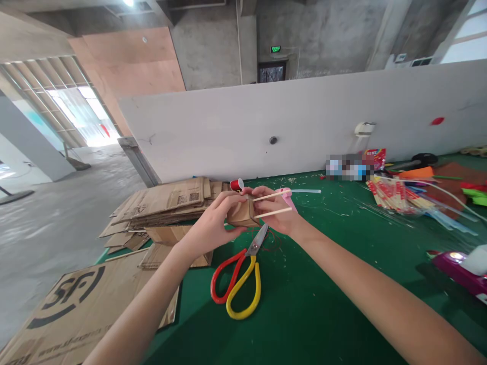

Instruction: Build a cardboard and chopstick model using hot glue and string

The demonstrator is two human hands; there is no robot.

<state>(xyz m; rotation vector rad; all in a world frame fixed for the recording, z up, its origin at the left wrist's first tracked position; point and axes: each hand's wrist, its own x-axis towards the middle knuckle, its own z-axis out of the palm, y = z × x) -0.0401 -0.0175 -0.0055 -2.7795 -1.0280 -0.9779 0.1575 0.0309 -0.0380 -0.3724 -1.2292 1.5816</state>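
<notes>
A small folded cardboard box (242,214) is held above the table between both hands. My left hand (209,225) grips its left side, fingers over the top and thumb below. My right hand (279,215) closes around the far right side; some of its fingers are hidden behind the box. Two thin wooden sticks (273,213) poke out of the box to the right, roughly parallel. Near the upper stick's end are a pink piece (286,193) and a clear tube or rod (309,191). Scissors (251,251) with one red and one yellow handle lie just below the hands.
Stacked cardboard sheets (163,197) and a large printed cardboard piece (81,299) lie left. A red-and-white cylinder (236,184) is behind my hands. Red-and-white packets of sticks (391,193) and a purple object (458,266) are right on the green table (323,314). A white partition (213,132) stands behind.
</notes>
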